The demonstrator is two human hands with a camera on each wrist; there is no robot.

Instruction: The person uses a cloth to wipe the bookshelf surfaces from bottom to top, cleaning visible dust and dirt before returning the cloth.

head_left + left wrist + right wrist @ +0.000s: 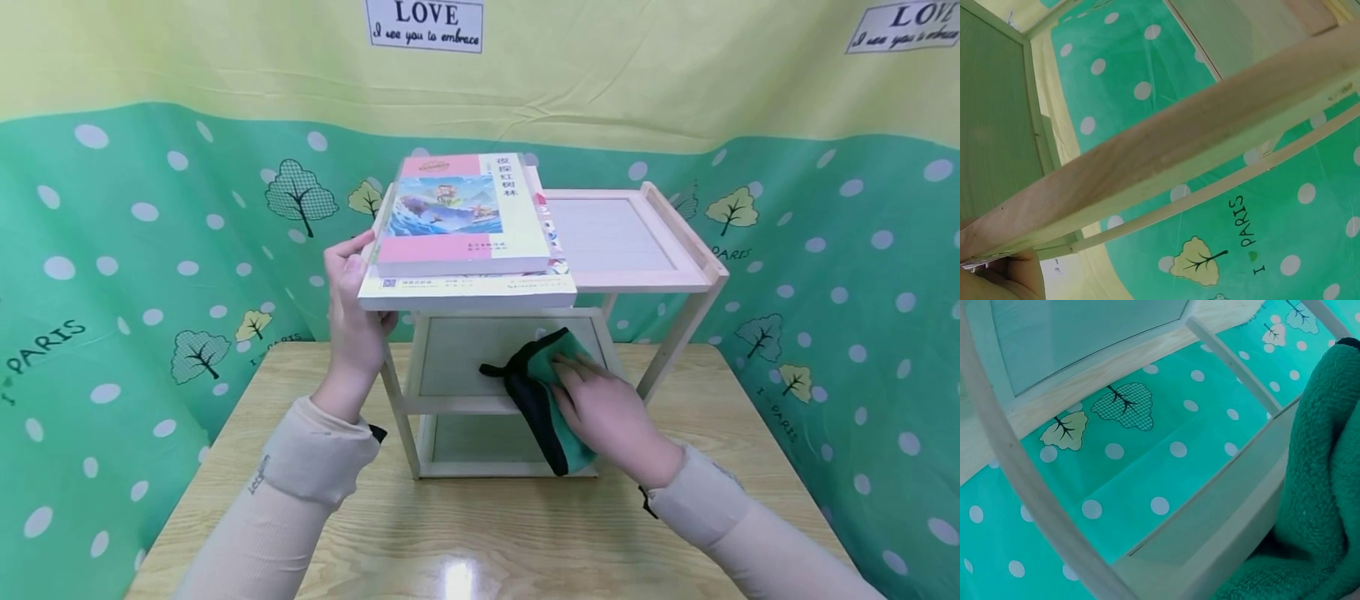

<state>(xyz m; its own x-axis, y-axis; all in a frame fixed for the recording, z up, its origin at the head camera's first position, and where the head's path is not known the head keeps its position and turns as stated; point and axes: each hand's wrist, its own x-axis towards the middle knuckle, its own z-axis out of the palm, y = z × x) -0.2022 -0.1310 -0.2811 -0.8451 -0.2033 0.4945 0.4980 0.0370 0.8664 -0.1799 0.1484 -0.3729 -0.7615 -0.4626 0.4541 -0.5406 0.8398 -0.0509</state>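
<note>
A pale wooden three-tier shelf rack (678,333) stands on the table. Its upper left edge is gripped by my left hand (354,312), right beside two stacked books, a pink-and-white one (457,212) on top of a wider white one (465,293). In the left wrist view, part of the left hand (1007,278) shows under the rack's wooden side bar (1147,153). My right hand (611,412) holds a green cloth with black trim (573,450) against the middle shelf (457,358), and the cloth hangs over its front edge. Fluffy green cloth (1329,469) fills the right of the right wrist view.
The bottom shelf (480,439) lies close above the wooden table (375,542). To the right of the books, the top shelf panel (615,237) is bare. A green and yellow printed curtain (150,250) surrounds the table at the back and sides.
</note>
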